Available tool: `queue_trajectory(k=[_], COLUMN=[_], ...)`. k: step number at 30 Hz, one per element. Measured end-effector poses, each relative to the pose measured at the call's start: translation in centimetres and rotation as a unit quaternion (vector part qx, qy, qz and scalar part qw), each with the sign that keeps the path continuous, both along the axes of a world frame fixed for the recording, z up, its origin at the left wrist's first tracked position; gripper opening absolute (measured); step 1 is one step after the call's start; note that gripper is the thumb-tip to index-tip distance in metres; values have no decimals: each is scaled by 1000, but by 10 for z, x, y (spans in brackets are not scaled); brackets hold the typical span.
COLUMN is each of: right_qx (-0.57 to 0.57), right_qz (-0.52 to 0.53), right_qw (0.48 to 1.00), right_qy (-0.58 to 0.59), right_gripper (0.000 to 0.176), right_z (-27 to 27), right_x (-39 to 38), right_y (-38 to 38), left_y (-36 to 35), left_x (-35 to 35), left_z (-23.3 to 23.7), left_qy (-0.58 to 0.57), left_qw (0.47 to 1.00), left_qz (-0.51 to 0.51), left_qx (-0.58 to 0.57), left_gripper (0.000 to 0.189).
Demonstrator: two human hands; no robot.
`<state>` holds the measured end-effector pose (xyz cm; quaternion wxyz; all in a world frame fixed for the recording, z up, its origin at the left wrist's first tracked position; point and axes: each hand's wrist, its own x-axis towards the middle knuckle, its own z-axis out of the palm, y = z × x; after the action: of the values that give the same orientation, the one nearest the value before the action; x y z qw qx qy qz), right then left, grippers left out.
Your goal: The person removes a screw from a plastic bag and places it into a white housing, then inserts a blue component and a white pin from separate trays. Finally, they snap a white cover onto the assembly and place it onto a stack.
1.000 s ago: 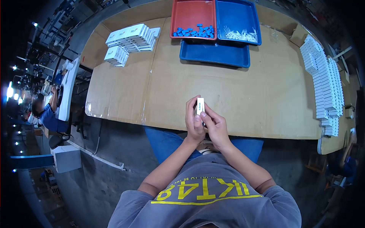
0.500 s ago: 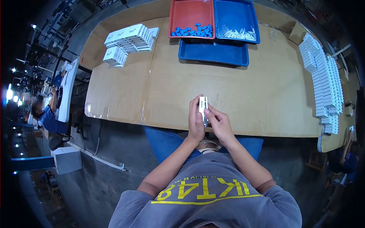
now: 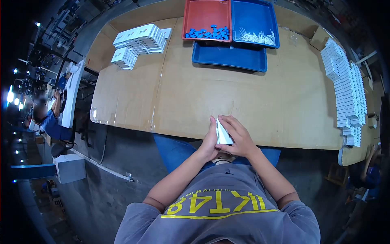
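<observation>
Between my two hands, just over the near edge of the cardboard-covered table point(image 3: 195, 97), is a white plastic case point(image 3: 223, 136) with a smooth, plain face turned up. My left hand point(image 3: 209, 141) grips it along its left side, thumb and fingers pressed to it. Around its right side and top curl the fingers of my right hand point(image 3: 239, 136). Part of the case is hidden by the fingers, so its exact kind does not show.
A red tray point(image 3: 207, 16) holds small blue parts point(image 3: 209, 32); a blue tray point(image 3: 254, 18) holds white stick-like parts point(image 3: 260, 37). Before them lies another blue tray point(image 3: 229, 59). White boxy units point(image 3: 140, 38) stand back left, long stacks point(image 3: 347, 89) at right. A person point(image 3: 55, 124) sits far left.
The case has been turned in my hands: its narrow printed side faced up before, and now a plain white face shows. Both hands have dropped slightly toward me.
</observation>
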<state>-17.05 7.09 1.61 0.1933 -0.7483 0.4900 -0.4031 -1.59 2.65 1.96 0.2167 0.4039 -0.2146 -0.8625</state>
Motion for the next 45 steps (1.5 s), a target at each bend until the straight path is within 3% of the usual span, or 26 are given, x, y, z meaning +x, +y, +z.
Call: queue_trajectory(k=[8, 14, 15, 17, 20, 21, 25, 27, 29, 31, 35, 38, 41, 45], right_qx=[-11, -10, -10, -9, 49, 45, 25, -51, 0, 8, 39, 31, 97, 112], right_qz=[4, 17, -14, -74, -104, -129, -202, -228, -212, -185, -129, -111, -131, -149], right_qw=[992, 993, 984, 955, 809, 842, 939, 967, 976, 983, 990, 991, 983, 979], right_qy=[-129, -120, -176, -287, -576, -522, -277, -99, -51, -2, 29, 66, 87, 84], right_gripper=[86, 78, 75, 69, 61, 59, 47, 34, 29, 26, 25, 33, 39, 35], right_z=[-19, -17, -26, -54, -10, -12, -17, -26, -24, -25, -42, -42, -41, -49], right_x=[5, 3, 3, 3, -14, -23, -47, -57, -57, -57, -54, -46, -36, -31], right_y=[4, 3, 2, -1, -23, -30, -41, -43, -34, -23, 1, 17, 33, 37], left_y=[9, 5, 3, -3, -15, -21, -39, -48, -54, -49, -42, -30, -10, -7], left_x=[-2, 0, -1, -1, 5, 6, -9, -8, -1, 13, 43, 63, 58, 51], left_z=[-18, -12, -13, -19, -22, -23, -21, -49, -80, -80, -68, -53, -47, -42], left_qy=[20, 36, 52, 84, 153, 158, 146, 78, 21, -108, -298, -362, -354, -374], left_qw=[1000, 999, 998, 993, 985, 986, 974, 965, 939, 896, 729, 522, 548, 538], left_qz=[11, 15, 28, 54, 33, 29, 167, 173, 178, 153, 95, -151, -241, -264], left_qx=[2, 3, 25, 68, 71, 49, -51, -179, -294, -403, -609, -757, -719, -708], left_gripper=[78, 77, 78, 79, 82, 80, 67, 63, 50, 44, 37, 45, 54, 63])
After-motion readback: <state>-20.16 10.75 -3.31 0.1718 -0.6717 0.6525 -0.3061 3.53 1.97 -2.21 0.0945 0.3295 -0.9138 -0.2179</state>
